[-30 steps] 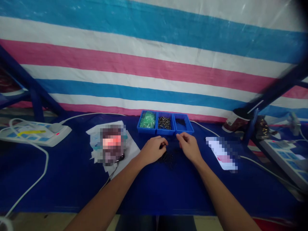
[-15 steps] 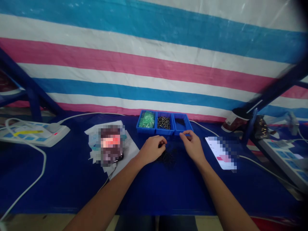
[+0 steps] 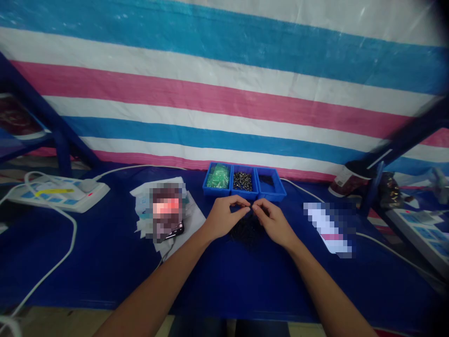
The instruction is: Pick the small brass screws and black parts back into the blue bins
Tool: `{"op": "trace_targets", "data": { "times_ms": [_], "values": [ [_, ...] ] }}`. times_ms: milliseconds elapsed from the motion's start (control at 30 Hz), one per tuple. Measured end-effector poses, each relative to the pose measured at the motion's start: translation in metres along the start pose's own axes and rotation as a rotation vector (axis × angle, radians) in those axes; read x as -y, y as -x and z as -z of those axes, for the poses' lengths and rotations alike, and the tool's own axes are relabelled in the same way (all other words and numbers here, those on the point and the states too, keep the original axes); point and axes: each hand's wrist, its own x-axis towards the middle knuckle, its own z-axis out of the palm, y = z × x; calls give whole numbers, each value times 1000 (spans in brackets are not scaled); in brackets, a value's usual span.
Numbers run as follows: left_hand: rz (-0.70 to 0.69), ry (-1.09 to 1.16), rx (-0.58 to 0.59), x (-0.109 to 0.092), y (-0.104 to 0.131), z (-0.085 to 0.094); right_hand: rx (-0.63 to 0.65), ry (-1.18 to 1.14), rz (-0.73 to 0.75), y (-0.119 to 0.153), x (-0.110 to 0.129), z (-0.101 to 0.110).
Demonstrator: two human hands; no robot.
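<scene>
My left hand (image 3: 226, 216) and my right hand (image 3: 272, 220) meet fingertip to fingertip over the blue table. Both are closed in a pinch; whatever lies between the fingers is too small to make out. Just below them on the table is a loose pile of small black pieces (image 3: 245, 232). Beyond the hands stand three joined blue bins. Green pieces (image 3: 218, 177) fill the left bin, small brass-coloured metal parts (image 3: 242, 181) the middle one, and a few dark pieces (image 3: 267, 180) lie in the right bin (image 3: 279, 191).
To the left, a phone (image 3: 174, 231) with a blurred screen rests on papers and plastic (image 3: 192, 224). A lit phone (image 3: 328, 234) with a cable lies at the right. Power strips (image 3: 89, 199) and white cables sit at both sides. A dark cup (image 3: 345, 180) stands back right.
My right hand has moved left and down from beside the right bin, and its fingertips now meet those of my left hand. The view has shifted slightly.
</scene>
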Motion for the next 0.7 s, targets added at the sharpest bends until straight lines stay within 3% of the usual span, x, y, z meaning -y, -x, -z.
{"op": "trace_targets", "data": {
  "times_ms": [200,367,433,567,700],
  "values": [
    [21,92,-39,5,-1,-1,45,-242,-88,-2,4,2],
    [91,8,-146,18,-4,5,-358,-350,-188,-7,-3,10],
    [88,-108,-131,23,-5,7,-409,-275,-241,-8,-7,15],
    [79,-366,-18,28,-4,11,-329,-76,-241,-7,-11,20],
    [94,-524,122,29,-1,17,-149,157,-105,-6,-15,19]
  ]
}}
